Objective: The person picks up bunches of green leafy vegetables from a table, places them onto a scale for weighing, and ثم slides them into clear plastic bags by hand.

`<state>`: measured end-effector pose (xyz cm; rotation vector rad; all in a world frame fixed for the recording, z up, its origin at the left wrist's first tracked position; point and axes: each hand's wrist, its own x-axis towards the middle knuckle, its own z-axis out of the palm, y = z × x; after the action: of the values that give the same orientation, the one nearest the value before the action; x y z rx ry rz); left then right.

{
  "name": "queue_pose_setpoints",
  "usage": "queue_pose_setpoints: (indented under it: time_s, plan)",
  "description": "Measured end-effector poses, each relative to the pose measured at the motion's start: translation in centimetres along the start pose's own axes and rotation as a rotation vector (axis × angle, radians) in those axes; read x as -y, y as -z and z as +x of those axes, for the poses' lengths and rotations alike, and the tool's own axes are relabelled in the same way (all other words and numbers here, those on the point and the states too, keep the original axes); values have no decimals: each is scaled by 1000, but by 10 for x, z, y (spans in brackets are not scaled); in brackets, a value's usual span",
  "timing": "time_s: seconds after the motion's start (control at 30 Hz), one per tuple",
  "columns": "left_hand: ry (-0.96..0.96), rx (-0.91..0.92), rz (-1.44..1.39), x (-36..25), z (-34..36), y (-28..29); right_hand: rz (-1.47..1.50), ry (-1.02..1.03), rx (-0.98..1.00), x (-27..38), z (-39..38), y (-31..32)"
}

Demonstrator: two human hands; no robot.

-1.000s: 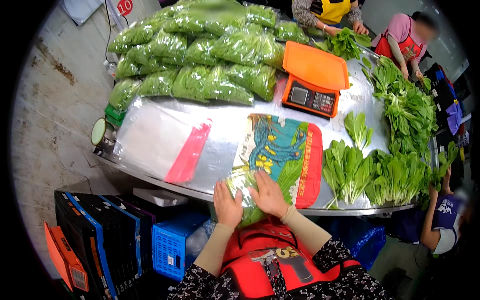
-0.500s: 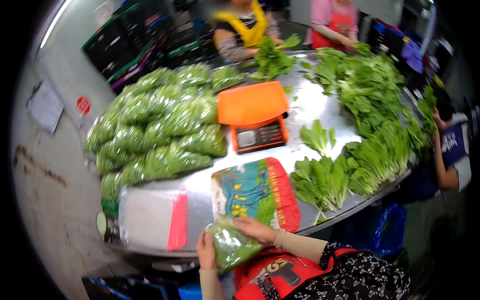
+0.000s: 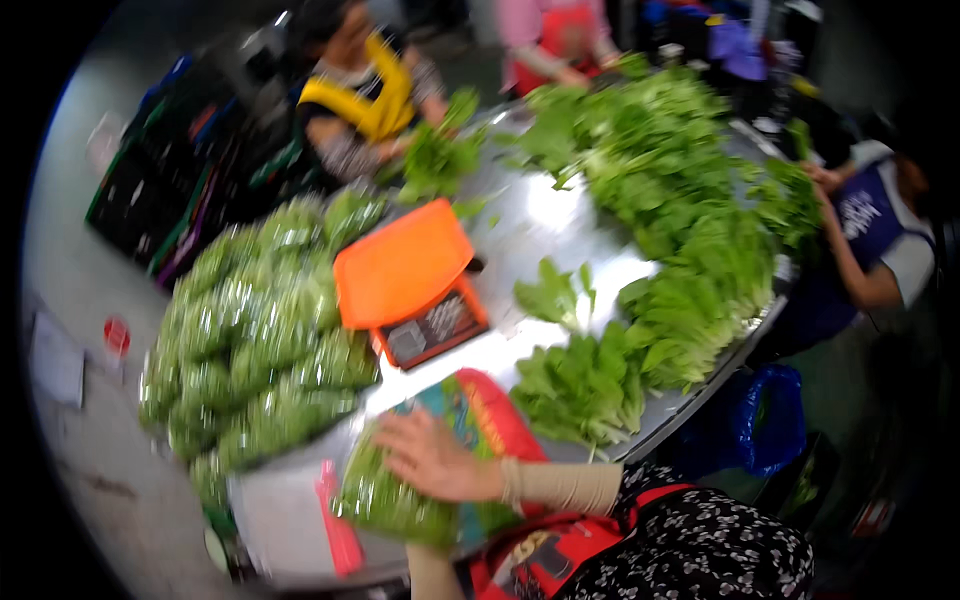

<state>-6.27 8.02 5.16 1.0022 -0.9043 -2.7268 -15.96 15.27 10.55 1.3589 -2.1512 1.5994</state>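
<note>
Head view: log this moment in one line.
right hand: spread atop clear bag of leafy greens; left hand: hidden; orange scale: between stacked bagged greens and loose leafy greens

Pale wall (image 3: 62,235) (round red sign (image 3: 117,336) on it) left of a shiny metal table (image 3: 553,207)

The metal table (image 3: 545,215) bears bagged greens (image 3: 255,330), an orange scale (image 3: 405,265), loose greens (image 3: 680,230) and a printed sack (image 3: 495,412).
</note>
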Motion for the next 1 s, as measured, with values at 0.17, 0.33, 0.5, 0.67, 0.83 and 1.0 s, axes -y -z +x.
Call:
queue_pose_setpoints:
  time_s: [0.17, 0.33, 0.5, 0.67, 0.83, 1.0]
  plan:
    - [1, -288, -336, 38, 21, 115, -82, -88, 310, -79, -57, -22]
    - [-107, -124, -278, 9, -12, 118, -122, -261, 352, -118, -57, -3]
    - [-103, -186, -75, -10, -4, 117, 190, -724, 607, -124, -42, -38]
    - [-3, -78, -76, -36, 12, 140, 221, -796, 644, -94, -23, -65]
    - [-95, -21, -249, -82, 7, 159, 369, -742, 740, -58, 31, -83]
    - [-225, 31, -323, -177, 17, 183, 646, -680, 658, -37, 113, -117]
